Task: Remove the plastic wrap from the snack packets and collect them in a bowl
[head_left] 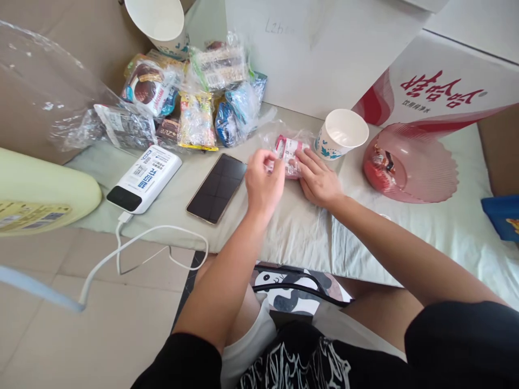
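A small pink-and-white plastic packet [288,154] lies on the pale cloth, with loose clear wrapping [279,133] behind it. At its left edge, my left hand [265,181] is closed with bent fingertips in a pinch. My right hand [321,181] holds the packet down from the right, fingers laid across it and thumb near its front edge. A paper cup [344,135] with a blue leaf pattern stands just beyond my right hand. Left of my left hand lies a dark-screened phone [218,188]. The packet's contents cannot be made out.
Wrapped snacks [197,120] are heaped at the back left beside a large paper cup [159,21]. A white power bank [145,179] trails a white cable [140,233]. A pink translucent bowl [433,167] holding a red packet [379,167] stands right, before a printed carton [450,81].
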`<action>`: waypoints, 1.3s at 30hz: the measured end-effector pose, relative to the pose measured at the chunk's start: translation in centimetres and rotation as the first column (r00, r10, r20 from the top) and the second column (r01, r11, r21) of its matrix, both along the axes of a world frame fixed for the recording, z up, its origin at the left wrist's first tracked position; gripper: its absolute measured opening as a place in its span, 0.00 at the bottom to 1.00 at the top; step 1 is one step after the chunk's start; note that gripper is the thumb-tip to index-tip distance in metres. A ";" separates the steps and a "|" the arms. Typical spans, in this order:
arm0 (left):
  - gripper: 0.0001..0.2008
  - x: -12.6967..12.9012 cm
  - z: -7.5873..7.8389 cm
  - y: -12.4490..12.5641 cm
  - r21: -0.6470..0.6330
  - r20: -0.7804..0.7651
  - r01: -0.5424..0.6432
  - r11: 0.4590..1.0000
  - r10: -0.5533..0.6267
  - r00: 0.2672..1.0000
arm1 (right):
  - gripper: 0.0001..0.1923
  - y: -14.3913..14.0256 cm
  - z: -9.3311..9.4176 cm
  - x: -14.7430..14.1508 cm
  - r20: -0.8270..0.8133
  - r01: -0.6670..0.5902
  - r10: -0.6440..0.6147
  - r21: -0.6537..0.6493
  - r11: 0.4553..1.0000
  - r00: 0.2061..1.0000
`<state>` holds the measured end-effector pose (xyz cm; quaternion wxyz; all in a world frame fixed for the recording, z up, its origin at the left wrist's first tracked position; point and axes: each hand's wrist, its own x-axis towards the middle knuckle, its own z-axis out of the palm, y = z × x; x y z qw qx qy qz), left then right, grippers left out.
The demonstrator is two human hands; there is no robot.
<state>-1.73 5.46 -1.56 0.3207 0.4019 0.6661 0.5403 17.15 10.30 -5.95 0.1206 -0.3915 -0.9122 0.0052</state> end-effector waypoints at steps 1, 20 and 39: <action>0.07 -0.3 -0.1 0.1 -0.032 -0.055 -0.072 0.997 0.070 0.996 | 0.26 -0.9 -0.1 0.7 -0.011 -0.006 0.007 0.015 1.000 1.000; 0.12 2.1 -0.7 -1.3 -0.259 0.049 0.236 0.937 -0.232 0.972 | 0.36 -11.7 -1.0 6.7 -0.497 0.061 -0.103 -0.099 0.993 0.862; 0.25 2.7 -1.9 -2.3 -0.207 0.137 0.718 0.665 -0.707 0.694 | 0.24 -11.9 -0.9 6.4 -0.226 0.028 -0.067 -0.171 0.985 0.972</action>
